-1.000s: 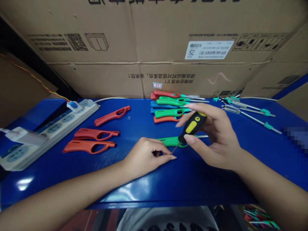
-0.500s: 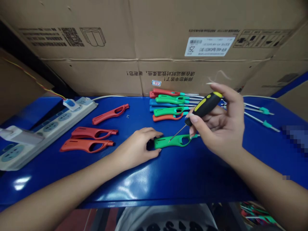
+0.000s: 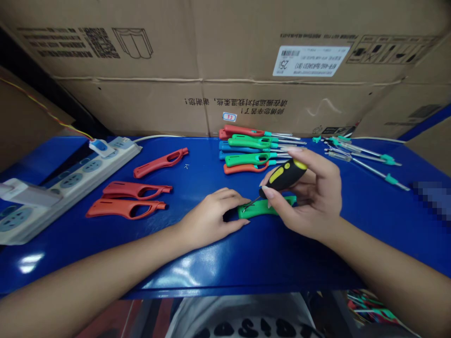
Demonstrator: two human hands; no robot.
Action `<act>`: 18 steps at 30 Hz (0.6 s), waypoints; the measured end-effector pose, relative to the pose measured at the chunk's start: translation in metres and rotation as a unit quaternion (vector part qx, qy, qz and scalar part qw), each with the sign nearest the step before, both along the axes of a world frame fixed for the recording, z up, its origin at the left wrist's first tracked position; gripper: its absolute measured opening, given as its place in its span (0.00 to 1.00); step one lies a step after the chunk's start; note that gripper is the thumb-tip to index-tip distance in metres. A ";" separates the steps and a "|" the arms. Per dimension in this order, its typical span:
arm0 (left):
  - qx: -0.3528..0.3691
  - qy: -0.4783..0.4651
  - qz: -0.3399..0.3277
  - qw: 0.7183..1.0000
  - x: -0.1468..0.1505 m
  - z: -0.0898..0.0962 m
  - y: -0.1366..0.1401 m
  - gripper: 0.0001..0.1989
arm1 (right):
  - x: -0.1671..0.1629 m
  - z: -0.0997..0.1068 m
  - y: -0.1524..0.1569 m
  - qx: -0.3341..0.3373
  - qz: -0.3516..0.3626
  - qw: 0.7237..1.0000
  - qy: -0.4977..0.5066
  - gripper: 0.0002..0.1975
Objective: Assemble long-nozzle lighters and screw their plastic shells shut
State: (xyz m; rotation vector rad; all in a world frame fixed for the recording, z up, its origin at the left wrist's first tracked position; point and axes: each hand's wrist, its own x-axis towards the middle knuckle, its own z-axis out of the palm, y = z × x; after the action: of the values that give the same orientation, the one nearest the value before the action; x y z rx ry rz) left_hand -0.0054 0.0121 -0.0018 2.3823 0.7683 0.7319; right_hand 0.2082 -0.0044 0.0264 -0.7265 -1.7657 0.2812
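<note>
A green lighter lies on the blue table in front of me. My left hand pinches its rounded left end between thumb and fingers. In my right hand is a small black-and-yellow screwdriver, held slantwise. Its thin tip rests at the slot near the lighter's left end; how deep it reaches I cannot tell. My right hand covers part of the lighter's right side. Behind it lie several assembled lighters with metal rods, in red, green, blue and orange.
Three empty red-orange lighter shells lie at the left, beside a white power strip with plugs in it. Loose metal rods with green ends lie at the right rear. A cardboard wall closes off the back. Below the table's front edge are more lighter parts.
The green lighter and my left hand have shifted a little to the right. My right hand has come left and lower, bringing the screwdriver tip nearer the lighter's left end.
</note>
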 end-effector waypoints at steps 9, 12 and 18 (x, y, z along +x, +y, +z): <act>-0.015 0.006 0.002 1.000 0.000 0.002 -0.001 0.16 | 0.002 -0.006 0.000 0.007 0.009 1.000 -0.013 0.35; -0.017 0.004 0.002 1.000 0.001 0.003 -0.001 0.16 | 0.001 -0.005 0.000 0.012 0.029 0.999 -0.011 0.37; -0.007 0.002 -0.003 1.000 0.000 0.001 0.000 0.16 | -0.002 -0.003 0.005 0.027 0.037 0.997 -0.055 0.37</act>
State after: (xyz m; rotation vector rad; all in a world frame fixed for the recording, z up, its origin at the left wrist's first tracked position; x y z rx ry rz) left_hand -0.0049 0.0117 -0.0011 2.3727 0.7656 0.7168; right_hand 0.2066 0.0008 0.0236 -0.6481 -1.9002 0.2458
